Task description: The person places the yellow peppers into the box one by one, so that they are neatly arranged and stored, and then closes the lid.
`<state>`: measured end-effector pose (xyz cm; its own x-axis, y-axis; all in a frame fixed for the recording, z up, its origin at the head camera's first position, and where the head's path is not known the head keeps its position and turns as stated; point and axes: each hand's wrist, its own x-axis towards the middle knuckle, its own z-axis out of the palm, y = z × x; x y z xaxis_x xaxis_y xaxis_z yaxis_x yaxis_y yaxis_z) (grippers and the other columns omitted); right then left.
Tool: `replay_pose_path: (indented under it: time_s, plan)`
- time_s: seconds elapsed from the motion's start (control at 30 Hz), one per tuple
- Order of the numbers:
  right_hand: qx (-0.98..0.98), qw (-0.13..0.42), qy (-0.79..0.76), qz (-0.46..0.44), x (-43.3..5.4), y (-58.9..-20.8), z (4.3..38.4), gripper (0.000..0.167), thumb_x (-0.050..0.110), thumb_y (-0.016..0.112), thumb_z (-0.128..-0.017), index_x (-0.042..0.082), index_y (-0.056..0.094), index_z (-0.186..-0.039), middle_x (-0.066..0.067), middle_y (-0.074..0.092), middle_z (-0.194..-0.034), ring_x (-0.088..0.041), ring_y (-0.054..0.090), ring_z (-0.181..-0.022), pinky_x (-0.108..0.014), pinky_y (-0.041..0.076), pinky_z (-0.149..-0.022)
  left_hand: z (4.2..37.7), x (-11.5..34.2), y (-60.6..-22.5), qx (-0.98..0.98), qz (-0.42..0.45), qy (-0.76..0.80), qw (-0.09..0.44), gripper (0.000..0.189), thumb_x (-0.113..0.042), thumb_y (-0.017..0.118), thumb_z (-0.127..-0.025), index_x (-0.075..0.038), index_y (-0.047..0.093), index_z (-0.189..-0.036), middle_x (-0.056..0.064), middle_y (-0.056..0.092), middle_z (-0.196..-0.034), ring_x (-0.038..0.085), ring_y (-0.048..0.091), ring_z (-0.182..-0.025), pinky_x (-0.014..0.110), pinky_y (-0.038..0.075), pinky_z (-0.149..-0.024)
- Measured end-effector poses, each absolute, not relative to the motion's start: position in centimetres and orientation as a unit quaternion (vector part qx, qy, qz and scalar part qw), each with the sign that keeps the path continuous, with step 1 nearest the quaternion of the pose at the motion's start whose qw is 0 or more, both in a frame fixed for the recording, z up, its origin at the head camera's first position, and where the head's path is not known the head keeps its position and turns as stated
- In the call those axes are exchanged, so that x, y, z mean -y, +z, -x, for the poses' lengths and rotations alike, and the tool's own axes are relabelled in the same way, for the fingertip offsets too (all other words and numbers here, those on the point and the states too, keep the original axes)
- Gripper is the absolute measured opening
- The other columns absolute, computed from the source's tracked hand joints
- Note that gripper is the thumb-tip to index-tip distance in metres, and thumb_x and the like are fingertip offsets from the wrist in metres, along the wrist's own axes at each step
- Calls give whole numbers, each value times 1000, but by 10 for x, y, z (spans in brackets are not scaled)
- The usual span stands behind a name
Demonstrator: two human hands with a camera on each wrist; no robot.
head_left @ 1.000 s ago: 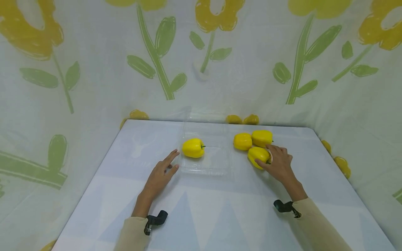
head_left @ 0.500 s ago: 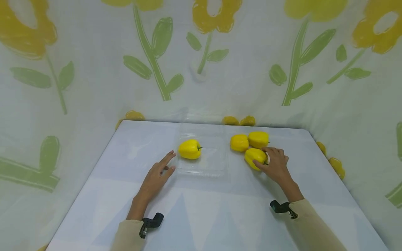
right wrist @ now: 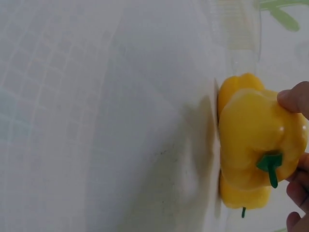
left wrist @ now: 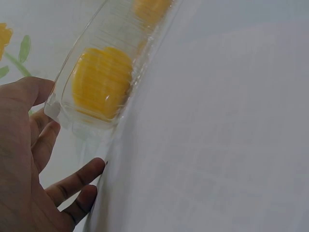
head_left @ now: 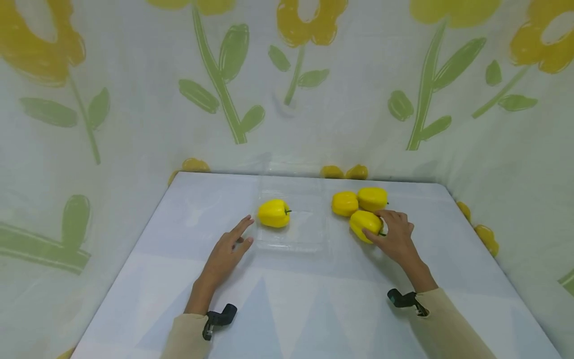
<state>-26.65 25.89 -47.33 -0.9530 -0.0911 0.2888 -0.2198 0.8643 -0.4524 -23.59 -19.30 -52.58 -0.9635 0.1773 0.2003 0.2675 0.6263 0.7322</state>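
A yellow bell pepper [head_left: 274,213] with a green stem lies in the left half of a clear plastic clamshell container [head_left: 309,244], whose lid stands open toward the back. My left hand [head_left: 226,254] is at the container's left edge, its fingers loosely extended; in the left wrist view the fingertips [left wrist: 44,91] are at the container's corner. To the right, my right hand [head_left: 396,237] grips a second bell pepper [head_left: 364,224] between thumb and fingers near the stem end. The right wrist view shows that bell pepper [right wrist: 256,130] close up, stem toward the camera.
Two more yellow bell peppers [head_left: 345,203] [head_left: 373,198] lie just behind the gripped one, right of the container. A pale tabletop [head_left: 287,289] with blue triangles carries everything. Behind it hangs a flower-patterned cloth [head_left: 341,119].
The gripped bell pepper has shifted very slightly left along with my right hand. My left hand stays by the container. The head view sways a little.
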Motion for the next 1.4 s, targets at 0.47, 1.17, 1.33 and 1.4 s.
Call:
replay_pose_path:
  time_s: [0.47, 1.17, 1.33, 1.4]
  plan:
    - [946, 149, 267, -105, -256, -462, 264, 61, 36, 79, -86, 2, 57, -131, -23, 53, -134, -41, 36, -121, -61, 22, -90, 233, 192, -523, 901, 119, -414, 52, 54, -54, 46, -103, -41, 35, -155, -26, 27, -158, 16, 51, -107, 46, 43, -89]
    - [933, 166, 283, -146, -235, -444, 277, 58, 31, 82, -84, 3, 60, -130, -18, 58, -133, -39, 38, -119, -60, 24, -88, 234, 193, -522, 905, 116, -406, 54, 56, -53, 46, -103, -36, 37, -155, -26, 26, -159, 18, 52, -107, 46, 44, -90]
    - [931, 173, 278, -160, -233, -441, 279, 57, 30, 82, -84, 3, 60, -129, -18, 57, -134, -39, 38, -117, -58, 25, -85, 234, 192, -523, 906, 113, -405, 49, 57, -57, 44, -102, -39, 36, -155, -26, 25, -159, 17, 51, -106, 45, 44, -90]
    - [930, 176, 277, -164, -231, -441, 280, 57, 30, 82, -84, 3, 61, -129, -18, 58, -134, -39, 39, -117, -57, 25, -84, 233, 192, -522, 907, 112, -403, 46, 57, -57, 44, -102, -39, 35, -155, -26, 26, -159, 17, 51, -106, 45, 44, -90]
